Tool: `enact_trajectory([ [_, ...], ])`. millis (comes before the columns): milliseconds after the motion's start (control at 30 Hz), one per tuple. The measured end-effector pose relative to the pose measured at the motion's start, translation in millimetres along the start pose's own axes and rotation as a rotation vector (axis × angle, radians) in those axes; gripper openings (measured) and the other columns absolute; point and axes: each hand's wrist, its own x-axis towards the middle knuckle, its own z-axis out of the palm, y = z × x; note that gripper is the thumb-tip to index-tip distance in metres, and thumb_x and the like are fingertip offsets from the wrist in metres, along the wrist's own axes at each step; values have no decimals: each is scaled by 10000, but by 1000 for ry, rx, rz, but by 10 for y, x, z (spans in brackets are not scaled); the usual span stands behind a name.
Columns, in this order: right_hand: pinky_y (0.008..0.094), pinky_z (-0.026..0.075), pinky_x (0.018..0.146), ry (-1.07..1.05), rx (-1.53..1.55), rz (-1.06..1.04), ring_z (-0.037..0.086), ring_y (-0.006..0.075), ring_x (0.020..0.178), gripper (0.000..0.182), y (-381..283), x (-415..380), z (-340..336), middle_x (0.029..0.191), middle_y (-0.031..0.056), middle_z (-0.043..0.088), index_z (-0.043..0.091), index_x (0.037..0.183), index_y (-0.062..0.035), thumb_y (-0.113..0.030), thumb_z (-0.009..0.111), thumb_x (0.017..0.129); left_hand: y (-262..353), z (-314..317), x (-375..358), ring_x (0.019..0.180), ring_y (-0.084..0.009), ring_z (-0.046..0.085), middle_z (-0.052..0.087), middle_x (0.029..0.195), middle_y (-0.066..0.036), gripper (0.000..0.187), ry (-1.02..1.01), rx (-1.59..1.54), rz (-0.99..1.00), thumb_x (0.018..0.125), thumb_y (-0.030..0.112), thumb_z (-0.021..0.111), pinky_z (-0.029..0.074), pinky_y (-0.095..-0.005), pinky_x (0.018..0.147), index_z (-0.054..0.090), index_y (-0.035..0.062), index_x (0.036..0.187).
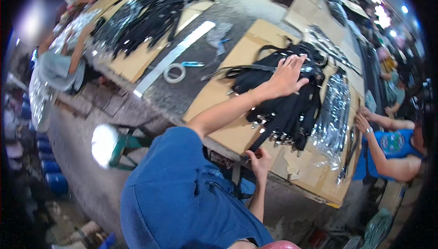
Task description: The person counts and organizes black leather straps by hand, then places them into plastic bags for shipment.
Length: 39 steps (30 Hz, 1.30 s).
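Observation:
My left hand (287, 78) reaches across a pile of black straps (296, 107), palm down, fingers stretched out and thumb apart. It rests on or just over the upper part of the pile; exact contact is hidden. Many straps end in shiny metal clips along the lower side. Near the front edge of the cardboard (219, 107), my right hand (259, 161) is closed, thumb and fingers pinching the end of one black strap that runs down from the pile.
Clear-bagged straps (331, 116) lie right of the pile, near a co-worker in a blue top (390, 146). Leftward are a tape roll (174, 73), a cutter (192, 64), a long metal strip (175, 57) and another strap heap (150, 21). Another person sits far left. A stool (132, 144) stands below.

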Motion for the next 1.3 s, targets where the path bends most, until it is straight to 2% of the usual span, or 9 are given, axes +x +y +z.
enact_trajectory([
  [67,271,412,503,23,-52,-14,515,104,552,312,11,-7,34,589,54,548,549,727,22,-176,790,725,-9,-796,-487,1167,-347,467,498,1210,-193,632,122,-67,-35,766,271,717,352,-424,1001,423,0,1255],
  [267,213,433,552,170,35,22,538,63,622,309,31,-49,197,725,22,599,586,1010,60,-134,726,815,-1223,-2686,-2508,881,-313,611,637,915,-173,249,714,340,-795,785,156,663,472,-384,806,601,-18,952],
  [400,200,415,542,79,30,35,516,54,604,244,157,12,150,701,-2,575,571,979,41,-132,689,853,-2285,-3121,-4036,865,-256,625,657,940,-152,338,918,398,-1215,883,295,597,482,-363,751,609,-25,991],
  [467,195,408,512,80,124,55,501,49,583,220,42,-8,161,684,-12,556,577,953,21,-142,688,855,-2743,-2998,-4531,920,-278,627,652,929,-174,395,847,82,-1598,876,391,588,490,-386,762,610,13,985],
  [600,185,403,484,47,121,43,500,47,569,206,91,7,130,685,-13,554,580,937,6,-147,691,853,-2674,-2890,-4473,958,-258,606,606,1033,-123,513,1113,-785,-1610,869,495,583,491,-409,755,545,45,1112],
  [700,182,399,463,18,154,-11,503,47,561,197,104,41,111,694,-7,568,582,924,-4,-156,687,857,-2782,-2861,-4514,950,-209,586,569,1052,-65,499,1423,-1119,-1214,846,478,632,484,-407,734,501,75,1109],
  [967,177,376,454,-11,132,59,499,45,566,207,151,77,81,736,8,595,607,1005,-11,-146,677,864,-2548,-3083,-4339,790,-161,634,637,911,-59,370,1416,-924,-1083,749,66,767,504,-300,638,516,32,1019],
  [1167,179,371,453,5,161,41,479,44,539,195,64,37,105,724,1,584,602,1001,-9,-130,671,865,-2534,-3184,-4247,658,-158,635,631,756,-50,253,1412,-530,-1168,737,62,772,506,-264,508,567,12,876],
  [1300,180,375,457,-11,136,8,480,44,546,201,2,14,94,726,-2,581,603,1000,-7,-134,675,862,-2438,-3248,-4141,674,-158,642,655,722,-78,186,1285,-111,-1278,742,89,763,519,-296,572,642,-23,829],
])
